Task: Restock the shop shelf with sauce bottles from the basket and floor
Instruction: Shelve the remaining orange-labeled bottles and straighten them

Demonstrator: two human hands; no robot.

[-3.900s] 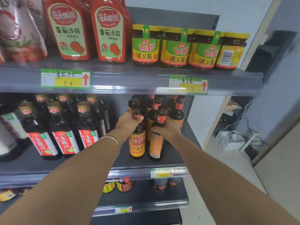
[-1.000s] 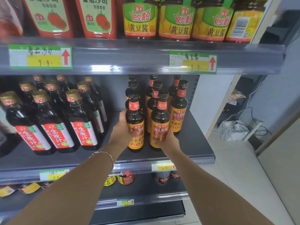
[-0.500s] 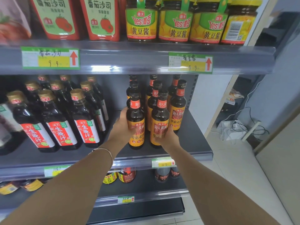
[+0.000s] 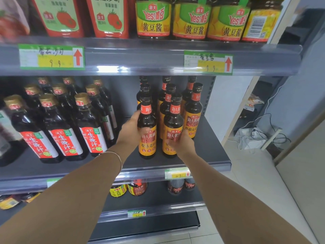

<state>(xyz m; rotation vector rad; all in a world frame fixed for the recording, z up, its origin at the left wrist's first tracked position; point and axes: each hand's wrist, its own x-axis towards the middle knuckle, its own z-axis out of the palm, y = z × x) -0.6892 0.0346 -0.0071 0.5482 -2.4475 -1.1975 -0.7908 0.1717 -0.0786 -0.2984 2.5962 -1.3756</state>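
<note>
- Left hand (image 4: 131, 132), thin metal bangle (image 4: 114, 153) at wrist: fingers wrapped round left front bottle (image 4: 147, 120), frame centre.
- Right hand (image 4: 182, 143): clasps right front bottle (image 4: 173, 120) low on its label.
- Both bottles: dark glass, round-shouldered, upright on matte grey shelf (image 4: 212, 152).
- Behind: rear bottles (image 4: 193, 110) in rows, glossy orange labels.

Upright, probably soy, bottles (image 4: 192, 117) on shelf (image 4: 211, 152)

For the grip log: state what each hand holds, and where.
Left hand grips the left soy sauce bottle at shoulder and label; right hand, the next soy sauce bottle at its label.
</note>
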